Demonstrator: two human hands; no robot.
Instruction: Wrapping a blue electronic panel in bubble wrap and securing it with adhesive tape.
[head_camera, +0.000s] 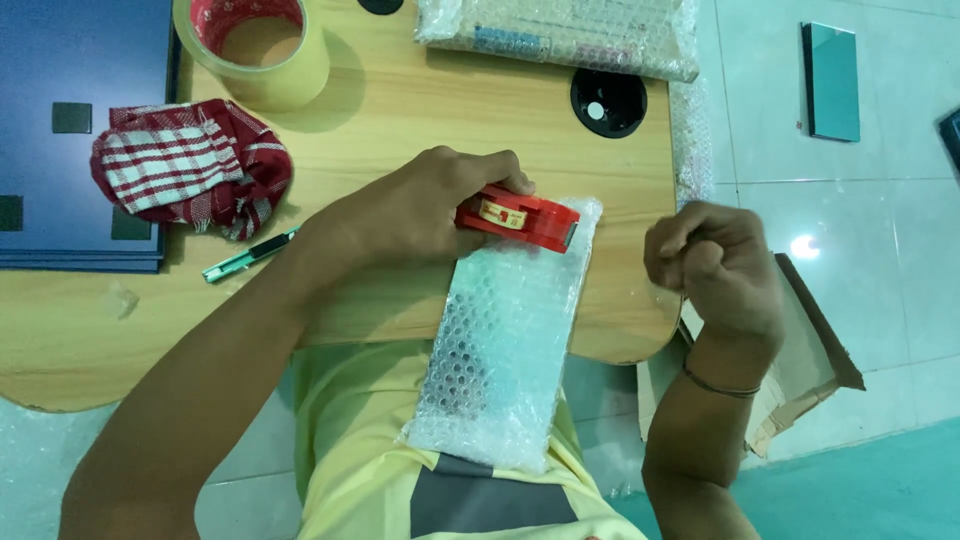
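Bubble-wrapped and flat, a long parcel (500, 350) lies nearest, its lower end resting on the person's yellow shirt (360, 430) and its upper end on the edge of the wooden table (400, 110). Across that upper end sits a red tape dispenser (520, 218), gripped by the left hand (420, 205), whose fingers curl closed over its top and press it onto the wrap. The right hand (712, 262) hovers just beside the parcel's right edge, off the table, curled into a loose fist (whether it pinches anything I cannot tell). Below it a torn piece of cardboard (800, 360) lies on the tiled floor. Farther along the table, left of the hand, lie a green utility knife (245, 256) and a red-and-white checked cloth (190, 165). Beyond them stand a big roll of tape (252, 45) and another bubble-wrapped bundle (560, 35).
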